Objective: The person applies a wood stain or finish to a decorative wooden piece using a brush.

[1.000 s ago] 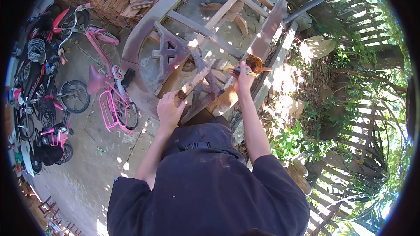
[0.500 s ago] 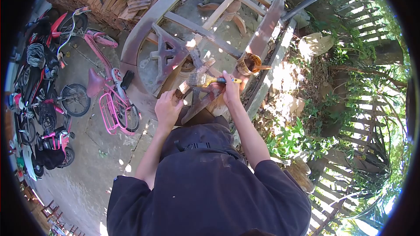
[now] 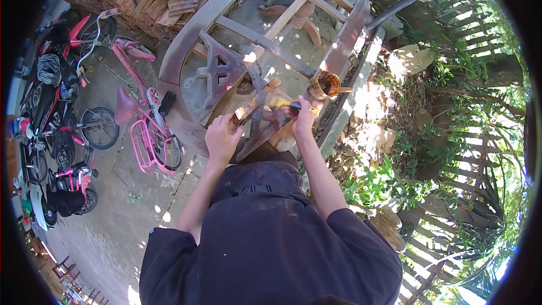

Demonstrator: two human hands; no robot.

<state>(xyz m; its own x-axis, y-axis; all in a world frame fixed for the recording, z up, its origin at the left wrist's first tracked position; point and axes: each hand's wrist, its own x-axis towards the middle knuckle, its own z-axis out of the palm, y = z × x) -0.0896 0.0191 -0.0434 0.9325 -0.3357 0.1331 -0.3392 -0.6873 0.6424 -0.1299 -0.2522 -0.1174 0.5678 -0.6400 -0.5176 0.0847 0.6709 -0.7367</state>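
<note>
Left hand [image 3: 223,141]: grasping, with the fingers bent over the lower left end of a narrow wood strip [image 3: 241,114] (the palm side is hidden from view). The strip lies at a slant above the near end of the rounded wooden frame [image 3: 188,33], its far end pointing toward the frame's right edge.

Right hand [image 3: 305,116]: clenched around the handle of a paintbrush [image 3: 294,105], well inside the frame's right edge. The bristle end points left, over or against the strip (it is blurred, so contact cannot be confirmed).

Container: a round, brown-stained pot [image 3: 322,86] is at the frame's right edge, just beyond the right hand. A brown, stick-like piece [image 3: 341,90] projects from its right side.

Frame: pale crossbars [image 3: 264,43] span the opening. A dark openwork bracket [image 3: 219,73] lies inside the left edge, and a second openwork piece [image 3: 263,128] lies at the near end, between the hands (partly covered by the strip).

Surroundings: stacked tiles [image 3: 179,1] are beyond the frame's far left curve; a pink bicycle [image 3: 137,114] stands on the concrete [image 3: 121,192] to the left, with leafy plants [image 3: 381,183] to the right.
</note>
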